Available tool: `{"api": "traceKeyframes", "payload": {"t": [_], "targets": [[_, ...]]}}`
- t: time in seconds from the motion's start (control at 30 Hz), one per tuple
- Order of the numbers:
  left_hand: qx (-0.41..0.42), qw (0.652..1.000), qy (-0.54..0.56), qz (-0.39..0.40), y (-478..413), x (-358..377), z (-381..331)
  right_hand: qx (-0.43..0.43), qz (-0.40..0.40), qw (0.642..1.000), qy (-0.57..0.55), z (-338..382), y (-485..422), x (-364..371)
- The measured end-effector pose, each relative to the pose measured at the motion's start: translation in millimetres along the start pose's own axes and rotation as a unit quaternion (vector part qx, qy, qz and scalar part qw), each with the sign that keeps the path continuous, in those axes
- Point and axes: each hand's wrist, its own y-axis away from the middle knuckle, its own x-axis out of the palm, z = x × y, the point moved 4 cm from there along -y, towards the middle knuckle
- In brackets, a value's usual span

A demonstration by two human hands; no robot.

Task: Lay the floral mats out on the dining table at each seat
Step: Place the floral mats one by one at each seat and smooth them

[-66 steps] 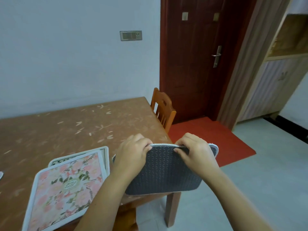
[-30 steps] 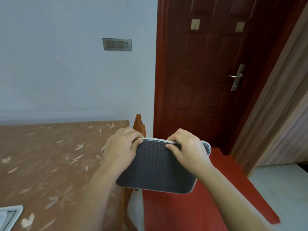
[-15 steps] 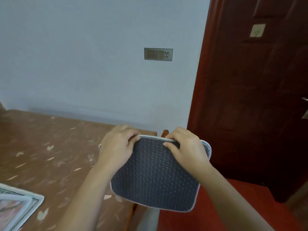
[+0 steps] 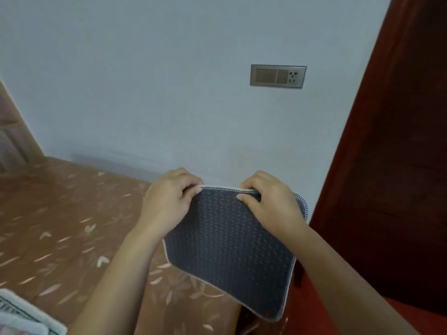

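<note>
Hands: left hand (image 4: 169, 204), right hand (image 4: 271, 206) pinch top hem of floral mat (image 4: 229, 250) | Mat: airborne at desk (image 4: 60, 226) edge, grey backing toward camera | Change: swung from door side toward wall; grip unchanged | Meaning: probably next seat, unlaid.

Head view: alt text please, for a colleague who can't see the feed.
The left hand and right hand grip the top edge of a mat, dark grey backing toward the camera, above the right end of the brown leaf-patterned table. Behind: a pale wall with a switch panel and a dark red door.
</note>
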Motion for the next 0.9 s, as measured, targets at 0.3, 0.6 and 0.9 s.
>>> {"api": "traceKeyframes", "payload": {"t": [0.3,0.6,0.9], "targets": [[-0.037,0.999,-0.030,-0.013,-56.2,45.3,66.9,0.005,0.024,1.000,-0.016,-45.5,-75.4,69.7],[-0.053,0.998,-0.026,-0.019,-76.3,81.5,128.8,0.018,-0.003,0.997,-0.077,-67.8,-103.4,135.7],[-0.163,0.980,-0.023,0.109,105.3,102.7,197.2,0.220,0.250,0.931,-0.152,-39.0,33.5,270.5]]}}
